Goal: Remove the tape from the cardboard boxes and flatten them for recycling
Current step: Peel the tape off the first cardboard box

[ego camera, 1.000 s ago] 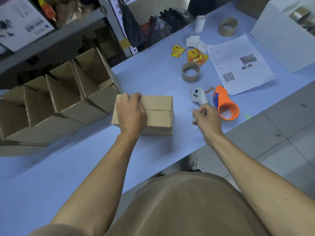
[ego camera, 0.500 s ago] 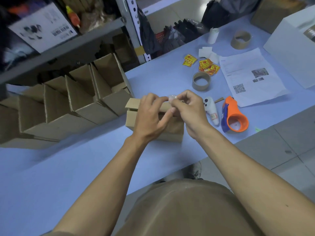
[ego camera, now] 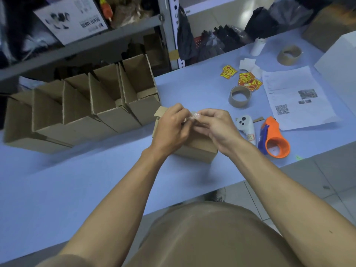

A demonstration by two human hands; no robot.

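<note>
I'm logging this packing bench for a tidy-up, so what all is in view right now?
small box: 1, brown, on table under the hands
open boxes: about five, brown, in a row, table left
tape wad: 1, clear, pinched between both hands
tape cores: 2, brown, table right
tape dispenser: 1, orange and blue, right of small box
controller: 1, white, beside dispenser
stickers: pile, yellow-red
printed sheet: 1, white
left hand: pinching wad
right hand: pinching wad
</note>
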